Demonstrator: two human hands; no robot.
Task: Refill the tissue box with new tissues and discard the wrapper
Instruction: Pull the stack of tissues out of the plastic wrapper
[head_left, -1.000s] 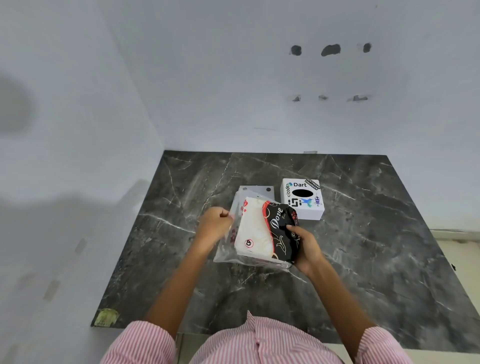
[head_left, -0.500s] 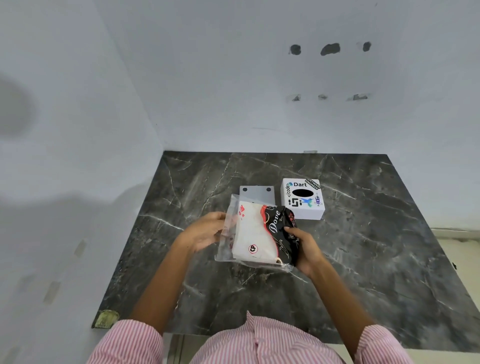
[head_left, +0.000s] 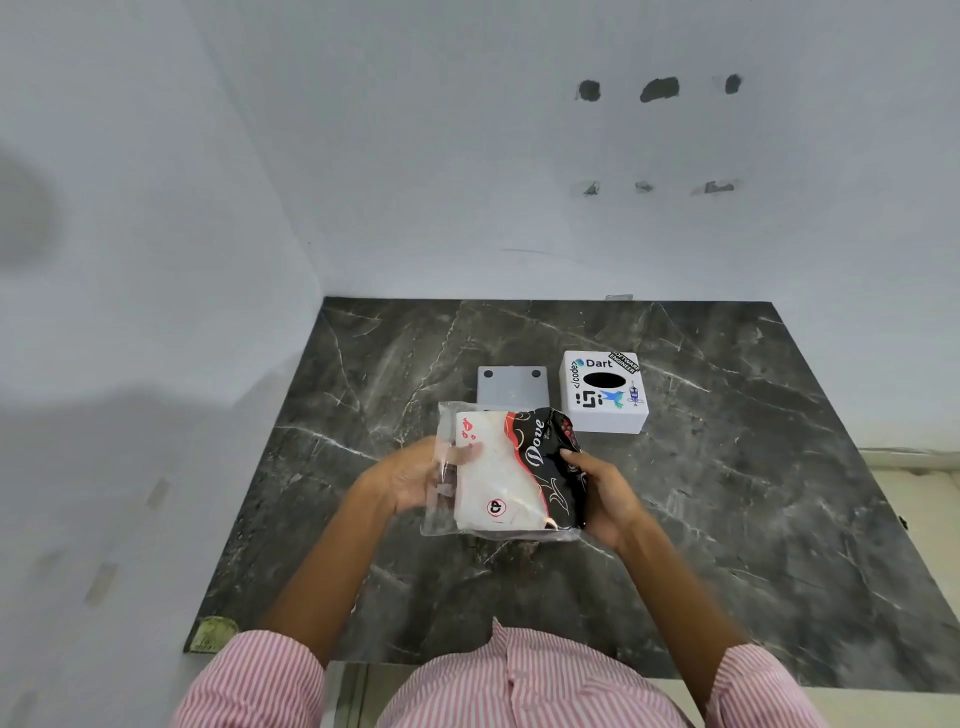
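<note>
I hold a tissue pack (head_left: 506, 470) in a clear plastic wrapper with a black and red "Dove" print, just above the dark marble table (head_left: 727, 493). My left hand (head_left: 410, 478) lies flat under the wrapper's loose left flap, fingers showing through the plastic. My right hand (head_left: 602, 496) grips the pack's black right end. The white tissue box (head_left: 605, 392), covered in stickers with a black oval slot on top, stands on the table beyond the pack to the right. A grey flat lid (head_left: 511, 385) with two dark dots lies left of the box.
White walls close in the table on the left and at the back. A greenish patch (head_left: 208, 635) marks the table's near left corner. A pale ledge (head_left: 914, 467) runs along the right side.
My left hand has opened from a fist pinching the wrapper's left edge to a flat hand under the flap. The pack has dropped slightly and turned flatter, uncovering the grey lid behind it.
</note>
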